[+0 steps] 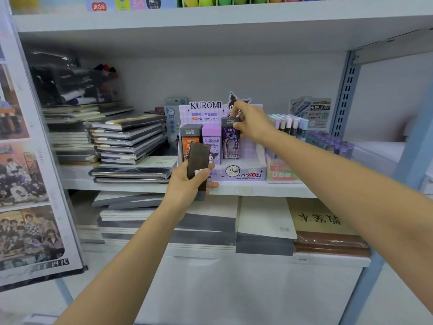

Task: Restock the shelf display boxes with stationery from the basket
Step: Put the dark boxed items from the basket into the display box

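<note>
Mid-restock: our right hand point(251, 124) pinches a dark purple rectangular lead case point(230, 143) standing in the lilac cardboard Kuromi display box point(243, 173); our left hand point(186, 186) grips a second dark flat case point(198, 160) in front, which we judge must slot in upright next.

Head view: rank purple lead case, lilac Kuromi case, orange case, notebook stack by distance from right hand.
1. Purple lead case, held by right hand.
2. Lilac Kuromi case, just left.
3. Orange case, further left.
4. Notebook stack, far left.
</note>
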The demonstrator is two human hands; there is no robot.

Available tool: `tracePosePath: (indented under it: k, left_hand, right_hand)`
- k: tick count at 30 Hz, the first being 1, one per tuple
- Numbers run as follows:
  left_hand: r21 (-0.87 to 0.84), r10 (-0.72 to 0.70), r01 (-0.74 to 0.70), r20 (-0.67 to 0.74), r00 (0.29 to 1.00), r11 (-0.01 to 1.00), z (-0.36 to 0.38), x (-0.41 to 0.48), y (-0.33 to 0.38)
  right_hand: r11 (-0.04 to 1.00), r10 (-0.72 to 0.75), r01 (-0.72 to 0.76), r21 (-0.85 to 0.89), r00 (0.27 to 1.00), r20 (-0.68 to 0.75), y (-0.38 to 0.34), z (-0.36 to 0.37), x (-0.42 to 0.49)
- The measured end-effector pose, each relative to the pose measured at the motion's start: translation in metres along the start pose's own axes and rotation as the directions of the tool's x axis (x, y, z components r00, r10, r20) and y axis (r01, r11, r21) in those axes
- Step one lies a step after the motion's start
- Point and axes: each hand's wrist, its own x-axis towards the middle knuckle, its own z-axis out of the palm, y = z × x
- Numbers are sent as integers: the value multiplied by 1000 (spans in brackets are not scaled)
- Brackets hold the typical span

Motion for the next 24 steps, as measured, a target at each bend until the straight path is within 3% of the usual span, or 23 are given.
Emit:
tracePosePath:
  k: [7,12,14,17,19,21,24]
  left_hand:
    - [6,-12,12,3,1000,1000,0,0,2]
    - [25,-48,48,6,999,999,1,-4,8]
    - [25,-59,58,8,998,998,2,-5,12]
    - [54,-55,55,1,998,997,6,-6,18]
    - [80,-44,42,23,999,996,11,-9,22]
    - [71,-41,37,59,997,997,17,-12,27]
    - [44,-43,41,63,997,998,22,-17,33]
  right_hand:
    - [987,-7,9,-161,1000,11,6,5,0]
    - [957,24,12,-291,993,119,1,-6,-3]
    - [952,-6,33,-305,996,88,-6,-13,-10]
    - [991,-132,132,-6,991,-36,-21,-17,-33]
    - [952,-192,166,258,978,79,-35,-17,-51]
    - [922,-255,180,341,948,189,-41,-16,-62]
    - [899,-193,130,417,975,112,-37,-19,-67]
